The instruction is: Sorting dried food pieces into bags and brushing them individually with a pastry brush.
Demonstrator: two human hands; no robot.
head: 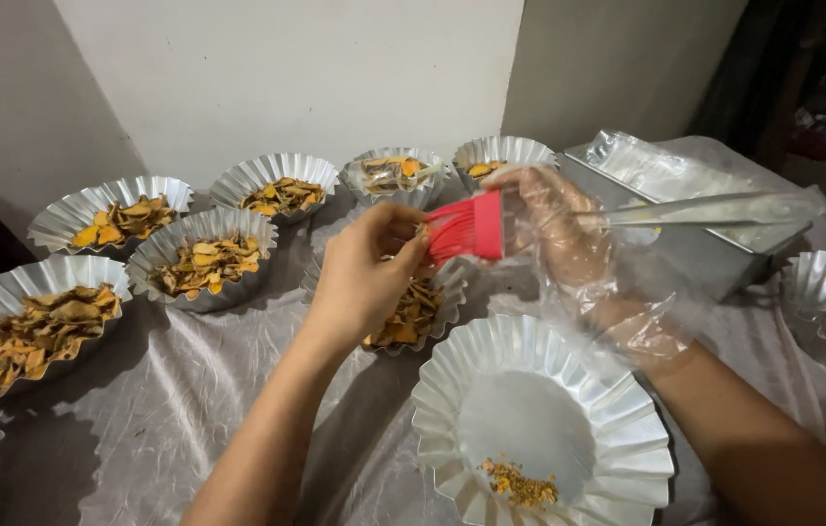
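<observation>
My right hand (569, 244), in a loose clear plastic glove, holds a pastry brush (471, 226) with red silicone bristles and a clear handle that runs off to the right. My bare left hand (364, 278) pinches the tips of the bristles. Both hands hover over a fluted foil tin (437, 326) of dried orange-yellow slices. Nearer to me stands a larger fluted foil tin (539, 429) with only a small heap of orange crumbs (520, 482) at its front.
Several more fluted tins of the same dried slices stand in rows at the left and back, for example one tin (203, 261) and another (33, 326). A rectangular metal tray (695, 195) lined with plastic sits at the right. A wrinkled pale cloth (169, 390) covers the table.
</observation>
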